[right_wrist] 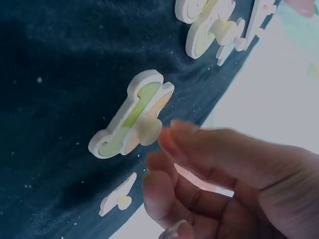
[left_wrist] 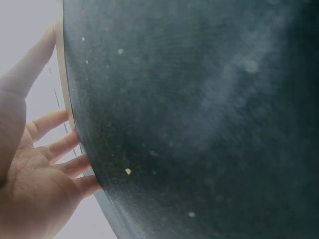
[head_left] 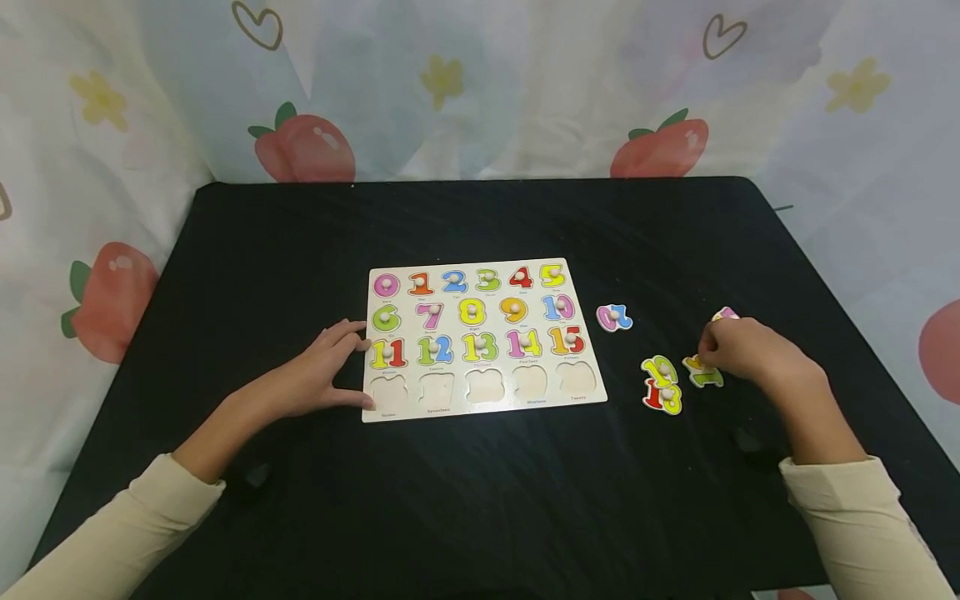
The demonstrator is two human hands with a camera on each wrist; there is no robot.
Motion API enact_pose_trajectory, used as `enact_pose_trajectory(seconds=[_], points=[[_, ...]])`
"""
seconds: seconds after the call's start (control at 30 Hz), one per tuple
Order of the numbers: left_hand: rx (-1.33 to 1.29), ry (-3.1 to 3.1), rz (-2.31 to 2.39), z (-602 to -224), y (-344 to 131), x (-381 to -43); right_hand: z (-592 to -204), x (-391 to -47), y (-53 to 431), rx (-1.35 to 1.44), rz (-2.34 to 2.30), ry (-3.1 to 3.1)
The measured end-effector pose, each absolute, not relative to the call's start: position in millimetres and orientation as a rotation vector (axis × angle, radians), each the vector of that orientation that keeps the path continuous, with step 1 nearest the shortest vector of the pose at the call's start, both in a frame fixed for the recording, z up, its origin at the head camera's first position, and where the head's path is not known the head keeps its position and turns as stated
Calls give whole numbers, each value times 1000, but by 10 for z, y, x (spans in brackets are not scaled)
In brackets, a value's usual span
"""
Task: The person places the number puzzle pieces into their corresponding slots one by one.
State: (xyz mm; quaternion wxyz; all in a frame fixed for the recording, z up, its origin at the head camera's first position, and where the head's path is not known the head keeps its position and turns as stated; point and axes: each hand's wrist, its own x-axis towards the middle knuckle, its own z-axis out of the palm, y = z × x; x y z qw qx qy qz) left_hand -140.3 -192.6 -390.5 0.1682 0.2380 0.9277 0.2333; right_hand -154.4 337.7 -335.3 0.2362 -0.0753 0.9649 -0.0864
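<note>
A pale wooden number puzzle board [head_left: 483,342] lies on the table, with knobbed pieces 0 to 15 in its upper rows and several bare recesses along the bottom. My left hand [head_left: 330,371] rests at the board's left edge, fingers and thumb spread against it; the left wrist view shows the fingers [left_wrist: 62,144] along that edge. On the right, my right hand [head_left: 750,354] is at a green-and-orange number piece [right_wrist: 132,117] on the cloth. Its thumb and fingertips meet right beside the pale knob [right_wrist: 149,130]; whether they pinch it is unclear.
Two yellow-green number pieces, one above [head_left: 661,369] and one with a red digit [head_left: 663,397], lie touching. A pink-and-blue piece [head_left: 615,317] is close to the board's right side. Behind my right hand a pink piece [head_left: 725,313] is partly hidden. Black cloth covers the table [head_left: 480,500].
</note>
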Motion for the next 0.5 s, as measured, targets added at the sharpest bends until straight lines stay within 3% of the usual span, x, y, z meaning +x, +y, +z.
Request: enact_pose_trajectory(seconds=[0.5], points=[[687, 2644, 673, -3906, -1929, -1401, -3369, -1534, 3369, -229, -287, 2539]])
